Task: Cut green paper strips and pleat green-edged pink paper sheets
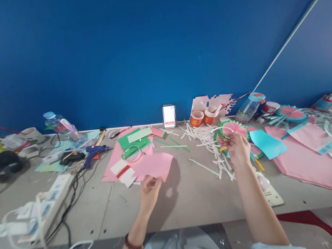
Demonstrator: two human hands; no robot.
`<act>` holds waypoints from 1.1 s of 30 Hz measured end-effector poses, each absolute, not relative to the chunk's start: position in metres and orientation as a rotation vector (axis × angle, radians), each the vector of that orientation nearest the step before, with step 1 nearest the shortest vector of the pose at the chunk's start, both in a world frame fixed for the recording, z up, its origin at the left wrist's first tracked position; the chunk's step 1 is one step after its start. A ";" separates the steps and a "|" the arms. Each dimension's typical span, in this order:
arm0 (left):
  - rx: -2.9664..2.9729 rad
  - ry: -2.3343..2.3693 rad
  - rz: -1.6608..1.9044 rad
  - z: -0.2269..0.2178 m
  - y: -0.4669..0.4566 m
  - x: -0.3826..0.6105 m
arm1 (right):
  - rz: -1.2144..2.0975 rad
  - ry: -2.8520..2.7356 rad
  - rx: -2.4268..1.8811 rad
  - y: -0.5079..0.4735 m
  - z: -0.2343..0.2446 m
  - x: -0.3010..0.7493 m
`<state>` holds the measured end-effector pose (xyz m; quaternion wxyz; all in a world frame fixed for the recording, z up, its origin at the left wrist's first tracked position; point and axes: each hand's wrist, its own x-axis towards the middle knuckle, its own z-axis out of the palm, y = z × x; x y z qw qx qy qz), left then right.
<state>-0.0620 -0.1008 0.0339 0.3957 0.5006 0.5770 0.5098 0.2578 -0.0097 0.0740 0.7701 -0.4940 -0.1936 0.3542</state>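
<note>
Grey laminated desk (pixel 202 198), well littered; front edge closest to the wearer's lap.

Nearest: left hand (pixel 150 188), grip pinched on the near edge of a flat sheet of plain pink paper (pixel 157 165). Sheet is raised off the surface and throws a shadow to its right. Judgement: a light hold right at the margin should avoid a thumb crease; supporting a second edge would probably limit sag.

Right hand (pixel 238 149) is at a round, pleated pink paper rosette with a green rim (pixel 235 125). Fingers curled; cannot tell whether this grip holds anything or only touches. Note: pressing down on the folds would likely flatten them, so contact by the rim seems safer.

Beside the rosette, loose curled white paper strips (pixel 200 136). These could snag under the sheet; better handled over the bare middle.

Beyond the sheet: flat green paper pieces (pixel 125 145) lying on more pink paper. Off to the left, a blue glue gun (pixel 90 155), its tip well apart from the sheet.

Farther: two red-and-white paper cups (pixel 196 118), upright. Last, a plain blue wall (pixel 155 51).
</note>
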 end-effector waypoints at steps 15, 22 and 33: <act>0.603 1.217 1.286 0.020 -0.120 -0.021 | 0.884 -1.195 -1.227 0.031 0.099 0.232; 0.365 1.039 1.002 0.019 -0.131 -0.005 | 0.805 -1.099 -1.583 0.039 0.055 0.254; 1.476 1.199 0.867 0.035 -0.122 -0.036 | 0.207 -1.532 -2.083 0.010 0.028 0.276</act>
